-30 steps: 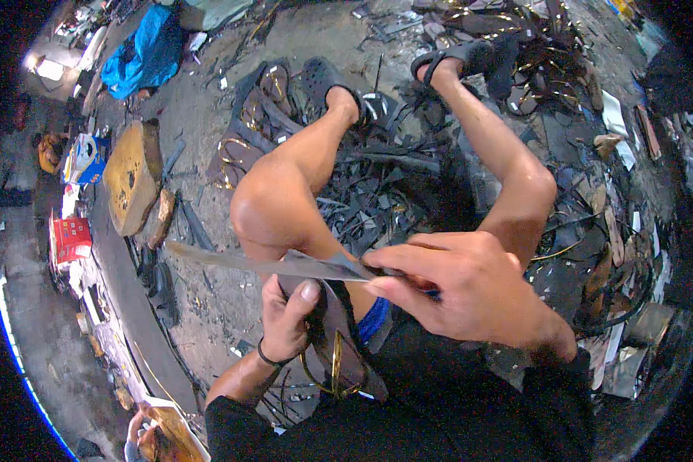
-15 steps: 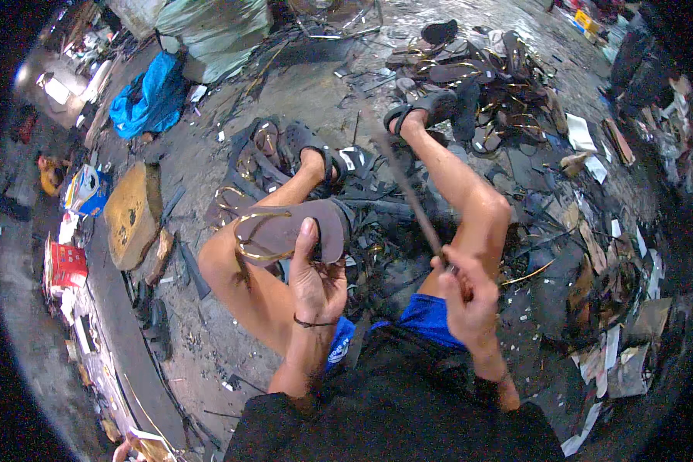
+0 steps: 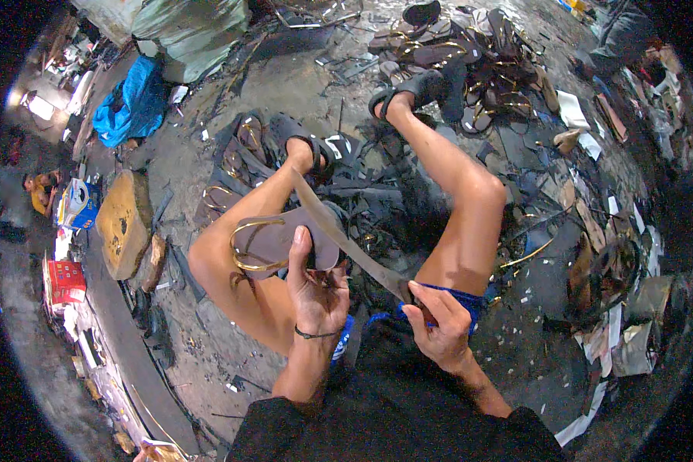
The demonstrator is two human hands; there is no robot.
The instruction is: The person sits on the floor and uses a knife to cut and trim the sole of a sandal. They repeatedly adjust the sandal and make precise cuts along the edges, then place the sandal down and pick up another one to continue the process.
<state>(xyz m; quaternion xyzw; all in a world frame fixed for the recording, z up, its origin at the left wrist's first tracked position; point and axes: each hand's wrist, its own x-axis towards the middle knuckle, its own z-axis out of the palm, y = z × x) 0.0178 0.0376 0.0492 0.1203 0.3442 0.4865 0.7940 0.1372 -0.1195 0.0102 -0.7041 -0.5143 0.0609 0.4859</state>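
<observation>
A brown flip-flop (image 3: 273,240) with gold straps rests in my left hand (image 3: 320,304), which grips it near one end with the thumb on its upper face. My right hand (image 3: 442,327) is closed around the handle end of a long, narrow knife (image 3: 366,264). Its blade slants up and left, passing along the end of the flip-flop; whether it touches the edge I cannot tell. Another flip-flop (image 3: 217,202) with gold straps lies beyond my left knee. Dark rubber scraps (image 3: 373,204) cover the ground between my legs.
A heap of sandals (image 3: 446,54) lies beyond my feet. At the left are a thick wooden block (image 3: 125,223), a blue bag (image 3: 131,104), a blue-and-white box (image 3: 77,204) and a red box (image 3: 65,281). A person (image 3: 41,192) is farther off. Scraps and paper (image 3: 631,346) litter the right.
The knife has swung left and down from an upright slant to lie across beside the flip-flop. My right hand has lowered and moved slightly left; the left hand keeps its hold.
</observation>
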